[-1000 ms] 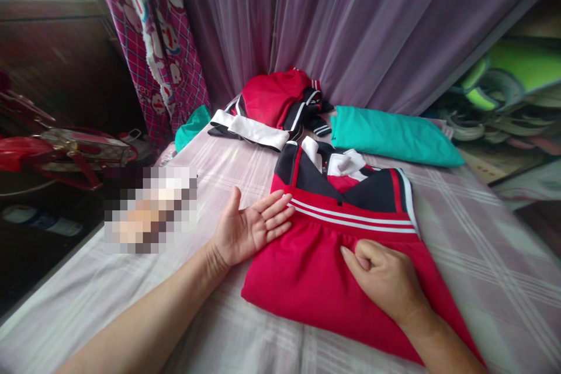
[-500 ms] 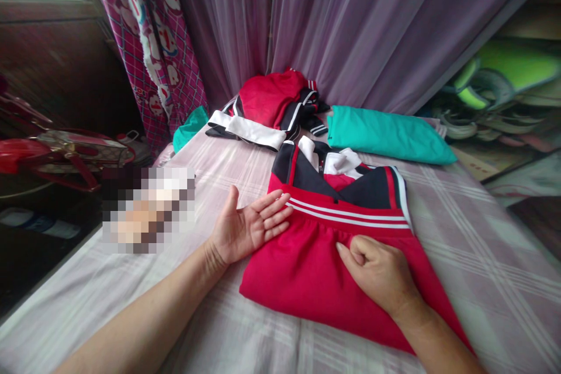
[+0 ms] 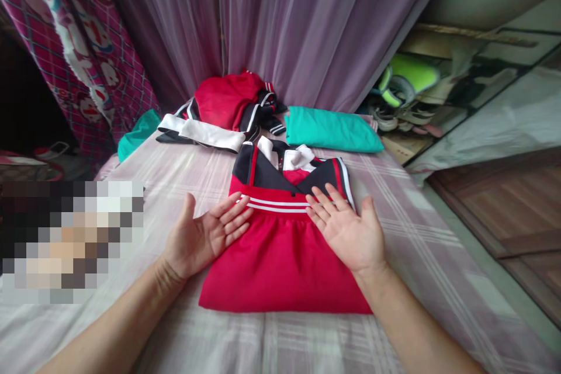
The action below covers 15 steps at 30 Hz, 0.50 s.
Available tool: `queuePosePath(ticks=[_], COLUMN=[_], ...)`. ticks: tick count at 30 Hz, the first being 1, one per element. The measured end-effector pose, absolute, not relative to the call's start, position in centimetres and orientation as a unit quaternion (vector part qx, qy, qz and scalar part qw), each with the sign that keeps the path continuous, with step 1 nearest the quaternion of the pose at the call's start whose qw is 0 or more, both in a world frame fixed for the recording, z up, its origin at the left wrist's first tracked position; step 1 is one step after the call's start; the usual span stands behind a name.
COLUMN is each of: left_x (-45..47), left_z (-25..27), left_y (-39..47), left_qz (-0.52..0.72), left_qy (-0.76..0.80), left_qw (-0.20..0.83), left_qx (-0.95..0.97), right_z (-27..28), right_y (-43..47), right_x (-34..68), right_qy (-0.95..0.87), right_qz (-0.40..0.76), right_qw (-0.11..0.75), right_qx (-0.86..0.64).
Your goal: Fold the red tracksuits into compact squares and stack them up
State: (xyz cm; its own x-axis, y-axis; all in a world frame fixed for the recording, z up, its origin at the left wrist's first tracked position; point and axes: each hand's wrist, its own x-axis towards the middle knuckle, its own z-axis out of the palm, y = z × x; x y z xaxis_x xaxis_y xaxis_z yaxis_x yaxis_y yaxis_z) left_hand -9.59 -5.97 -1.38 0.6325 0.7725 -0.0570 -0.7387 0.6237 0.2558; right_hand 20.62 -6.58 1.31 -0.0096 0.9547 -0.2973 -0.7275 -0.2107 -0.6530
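Note:
Folded red garment (image 3: 280, 263) with a white-striped waistband lies in front of me on the cloth-covered surface. Above its band shows a folded dark top (image 3: 274, 172) with red and white trim and a white collar. My left hand (image 3: 208, 236) is palm up at the garment's left side, fingers stretched out and holding nothing. On the other side my right hand (image 3: 348, 231) is also palm up and empty, its fingers spread over the right part of the band. Whether either hand touches the cloth I cannot tell.
Behind lie a red and black garment heap (image 3: 228, 102) with a white band (image 3: 213, 135), a folded teal cloth (image 3: 333, 128) and another teal piece (image 3: 139, 133). Purple curtains (image 3: 263, 23) hang at the back. Shoes (image 3: 405, 114) sit on a shelf at right. A blurred-out patch covers the left.
My right hand has gone from a loosely curled fist to palm up with fingers spread. My left hand stays palm up. The view has turned to the right.

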Motion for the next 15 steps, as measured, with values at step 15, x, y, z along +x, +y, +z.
queuePosePath(ticks=[15], left_x=[-9.5], left_z=[-1.6], left_y=[-6.0], left_qz=[0.425], left_qy=[0.149], left_qw=[0.872], left_qx=[0.193], right_z=[0.9], right_y=[-9.1], right_x=[19.5], right_qy=[-0.839], right_qz=[0.012], right_qw=[0.219], right_qx=[-0.499])
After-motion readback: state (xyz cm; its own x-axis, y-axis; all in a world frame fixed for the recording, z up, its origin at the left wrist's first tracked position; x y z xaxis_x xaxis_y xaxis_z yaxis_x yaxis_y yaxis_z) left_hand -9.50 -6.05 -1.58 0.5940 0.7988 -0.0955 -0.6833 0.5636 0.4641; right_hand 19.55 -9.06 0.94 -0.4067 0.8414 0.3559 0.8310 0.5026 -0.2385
